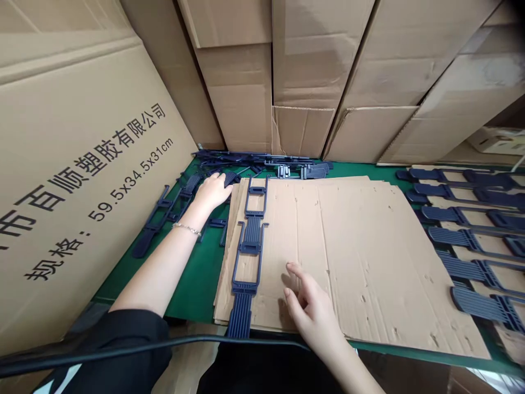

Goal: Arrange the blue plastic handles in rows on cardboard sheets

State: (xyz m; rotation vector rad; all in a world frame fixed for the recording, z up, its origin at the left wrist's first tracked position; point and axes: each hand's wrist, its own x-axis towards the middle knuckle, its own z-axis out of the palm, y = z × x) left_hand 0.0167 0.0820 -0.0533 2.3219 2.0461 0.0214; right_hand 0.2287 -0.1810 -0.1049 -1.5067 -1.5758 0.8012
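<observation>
My left hand [213,191] reaches into the loose pile at the back left, its fingers closed on a dark blue ribbed plastic piece [232,178]. Over the cardboard sheets, my right hand [309,301] hovers with fingers bent and apart, holding nothing. Left of it, a dark blue plastic strip [248,268] made of ribbed tabs and open frames runs front to back along the stack's left edge. Its front tab juts past the cardboard edge. The stacked cardboard sheets [348,246] lie flat on the green table [191,295].
More dark blue pieces [262,158] are heaped along the back of the table. At the right, several similar pieces [463,268] lie in rows on cardboard. A large printed carton [102,137] stands at the left. Tall cartons [303,60] wall the back. A black cable [164,343] crosses the front.
</observation>
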